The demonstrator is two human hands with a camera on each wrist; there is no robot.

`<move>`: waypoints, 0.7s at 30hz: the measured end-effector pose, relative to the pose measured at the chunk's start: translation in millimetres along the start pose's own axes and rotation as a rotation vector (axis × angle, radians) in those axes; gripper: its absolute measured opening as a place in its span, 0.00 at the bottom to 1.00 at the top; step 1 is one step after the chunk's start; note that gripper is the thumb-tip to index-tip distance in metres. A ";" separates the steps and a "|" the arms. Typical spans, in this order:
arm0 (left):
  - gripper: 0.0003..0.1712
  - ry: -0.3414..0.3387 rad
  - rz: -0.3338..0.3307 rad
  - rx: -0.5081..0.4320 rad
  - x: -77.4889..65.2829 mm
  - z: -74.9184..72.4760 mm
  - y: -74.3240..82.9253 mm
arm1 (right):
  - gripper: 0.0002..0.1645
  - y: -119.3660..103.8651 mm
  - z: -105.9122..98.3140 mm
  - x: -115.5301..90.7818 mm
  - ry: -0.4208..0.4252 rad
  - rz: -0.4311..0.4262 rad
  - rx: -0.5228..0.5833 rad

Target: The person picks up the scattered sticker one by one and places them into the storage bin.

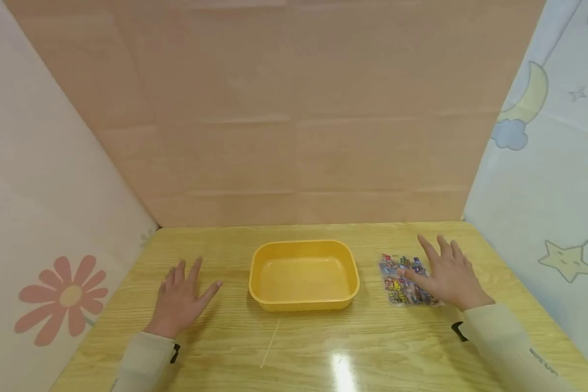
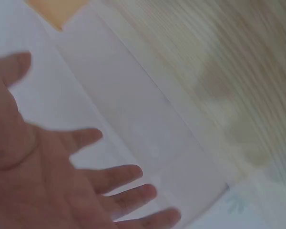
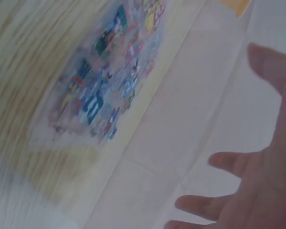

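Observation:
A yellow rectangular plastic basin (image 1: 304,306) stands in the middle of the table, with nothing seen inside it. To its right lies a clear plastic bag (image 1: 397,291) printed or filled with small colourful cartoon figures; the right wrist view shows the bag (image 3: 100,86) flat on the wood. My right hand (image 1: 451,277) hovers over the bag's right side with fingers spread, hiding part of it. Left of the basin, my left hand (image 1: 178,302) is held above the table, fingers apart and holding nothing. In its wrist view the left palm (image 2: 43,176) is bare.
The wooden table (image 1: 215,348) ends at a pinkish-brown back wall (image 1: 294,136). White side panels rise close by, one with a red flower (image 1: 71,296), the other with a star (image 1: 568,260) and moon. A thin pale strip (image 1: 270,343) lies in front of the basin.

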State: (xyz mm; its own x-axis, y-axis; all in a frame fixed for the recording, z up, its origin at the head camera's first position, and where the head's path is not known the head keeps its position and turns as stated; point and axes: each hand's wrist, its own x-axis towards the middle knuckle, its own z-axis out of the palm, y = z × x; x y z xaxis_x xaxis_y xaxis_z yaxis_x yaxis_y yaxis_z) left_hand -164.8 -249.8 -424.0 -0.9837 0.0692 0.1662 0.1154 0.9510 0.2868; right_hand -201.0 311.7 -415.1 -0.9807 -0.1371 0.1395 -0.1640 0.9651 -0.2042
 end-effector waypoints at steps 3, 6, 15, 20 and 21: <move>0.44 0.021 0.001 -0.062 0.4 0.7 8.4 | 0.56 -2.7 -0.9 0.3 0.014 0.002 -0.001; 0.40 0.023 -0.023 -0.164 2.9 2.2 18.3 | 0.49 -4.6 -1.8 0.6 0.018 0.021 0.013; 0.31 -0.038 -0.022 -0.354 19.8 19.8 55.0 | 0.53 -5.8 -4.7 0.2 -0.178 0.237 0.122; 0.28 -0.075 -0.001 -0.370 22.9 30.6 71.6 | 0.48 -8.8 1.2 -2.4 -0.258 0.343 0.135; 0.27 -0.074 0.006 -0.364 23.6 32.2 74.4 | 0.44 -9.5 2.8 -3.1 -0.262 0.361 0.132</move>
State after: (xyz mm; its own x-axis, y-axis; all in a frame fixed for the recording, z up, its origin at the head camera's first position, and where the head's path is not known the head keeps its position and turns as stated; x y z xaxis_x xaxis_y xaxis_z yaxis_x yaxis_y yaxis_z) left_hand -183.9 -167.7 -429.1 -0.9886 0.1089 0.1036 0.1495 0.7822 0.6048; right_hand -196.8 302.3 -416.3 -0.9687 0.1339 -0.2090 0.1969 0.9272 -0.3186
